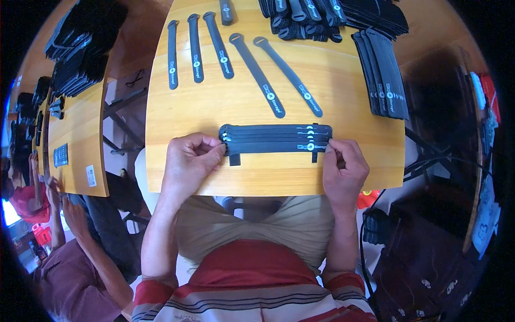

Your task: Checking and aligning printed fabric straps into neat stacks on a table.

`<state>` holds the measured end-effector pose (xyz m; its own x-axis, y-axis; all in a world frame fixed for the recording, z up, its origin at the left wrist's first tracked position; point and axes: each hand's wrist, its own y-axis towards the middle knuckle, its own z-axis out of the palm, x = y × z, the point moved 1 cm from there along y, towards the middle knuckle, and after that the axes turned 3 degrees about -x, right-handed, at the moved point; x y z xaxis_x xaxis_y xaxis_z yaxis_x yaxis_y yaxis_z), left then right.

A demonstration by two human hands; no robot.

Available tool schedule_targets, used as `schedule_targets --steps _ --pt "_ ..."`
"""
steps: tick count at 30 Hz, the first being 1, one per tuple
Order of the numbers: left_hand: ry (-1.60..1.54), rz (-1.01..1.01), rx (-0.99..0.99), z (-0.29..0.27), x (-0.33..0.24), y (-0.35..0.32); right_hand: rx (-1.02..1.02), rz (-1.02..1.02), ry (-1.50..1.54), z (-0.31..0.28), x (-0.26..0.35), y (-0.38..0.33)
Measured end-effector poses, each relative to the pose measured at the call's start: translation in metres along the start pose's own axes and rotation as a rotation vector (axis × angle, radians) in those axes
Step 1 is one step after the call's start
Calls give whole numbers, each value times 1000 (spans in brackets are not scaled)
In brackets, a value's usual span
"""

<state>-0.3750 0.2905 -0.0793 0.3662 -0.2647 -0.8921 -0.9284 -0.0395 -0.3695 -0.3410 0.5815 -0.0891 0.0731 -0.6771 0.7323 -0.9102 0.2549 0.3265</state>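
Observation:
A flat stack of black fastening straps (276,138) lies across the near part of the wooden table (188,112), with thinner black strips crossing beneath it at each end. My left hand (190,161) pinches the stack's left end. My right hand (344,167) presses fingertips on the right end. Several single black straps (195,48) lie spread out farther back, each with a small white print.
Piles of black straps (322,16) sit at the table's far edge, and a neat row of straps (386,75) lies at the right. Another wooden table (75,134) with strap piles stands at the left. A second person (70,247) sits lower left.

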Motion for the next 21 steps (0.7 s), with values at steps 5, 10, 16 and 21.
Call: schedule_targets --steps 5,10,16,21 --pt "28 5 6 0 0 0 -13 -17 -6 2 -1 -1" --pt "32 20 16 -1 -1 0 3 -11 -8 2 -2 -1" --pt "27 25 13 -1 -1 0 -1 -25 -21 1 -1 0" --pt "40 32 12 -1 -1 0 1 -17 -16 2 -2 -1"
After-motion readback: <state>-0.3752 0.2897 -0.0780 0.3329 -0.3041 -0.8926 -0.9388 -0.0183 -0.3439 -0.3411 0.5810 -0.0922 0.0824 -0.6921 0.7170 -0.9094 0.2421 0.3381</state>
